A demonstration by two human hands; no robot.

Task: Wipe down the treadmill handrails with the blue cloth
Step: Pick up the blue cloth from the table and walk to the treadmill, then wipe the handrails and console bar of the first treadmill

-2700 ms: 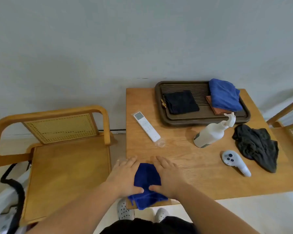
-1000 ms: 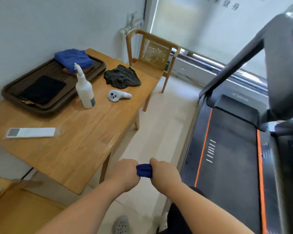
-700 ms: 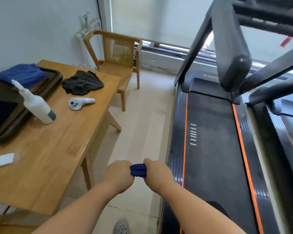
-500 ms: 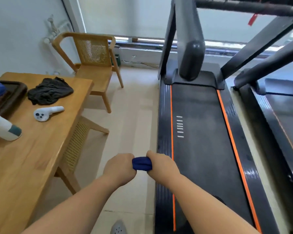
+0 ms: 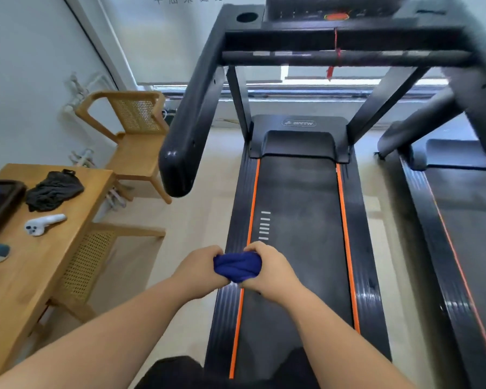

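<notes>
Here, both arms reach forward, low and centred, knuckles up: the left hand (image 5: 199, 270) and the right hand (image 5: 268, 269) each clench one end of the blue cloth (image 5: 237, 266), bunched into a soft twisted roll between them above the left edge of the treadmill (image 5: 299, 141). Leftmost, the wooden desk (image 5: 26, 279) carries a crumpled dark rag (image 5: 54, 189) and a smooth white controller (image 5: 44, 224); a cane-backed chair (image 5: 135, 136) stands beyond. The thick, glossy black left handrail (image 5: 191, 122) juts toward the camera, well apart from the cloth. The matte belt (image 5: 298, 209) has orange-striped edges. The right handrail (image 5: 484, 88) is blurred.
</notes>
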